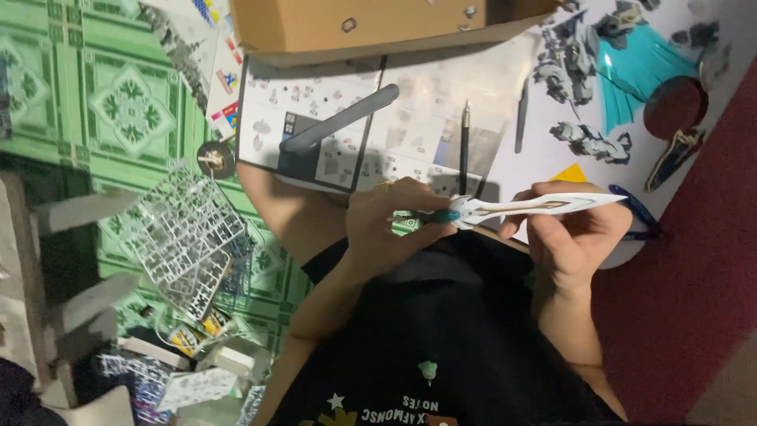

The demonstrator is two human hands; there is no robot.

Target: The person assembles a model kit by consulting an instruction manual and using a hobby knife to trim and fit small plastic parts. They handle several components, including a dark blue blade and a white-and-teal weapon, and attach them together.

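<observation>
Green floor — hands (489, 225) pinching white blade (536, 207)

The left hand (392, 225) closes round the teal hilt end of the white model sword (536, 207), hiding how it is gripped. The cardboard box (371, 24) is cut off by the top edge. The instruction sheet's (355, 118) small diagrams are too blurred to make out.
</observation>
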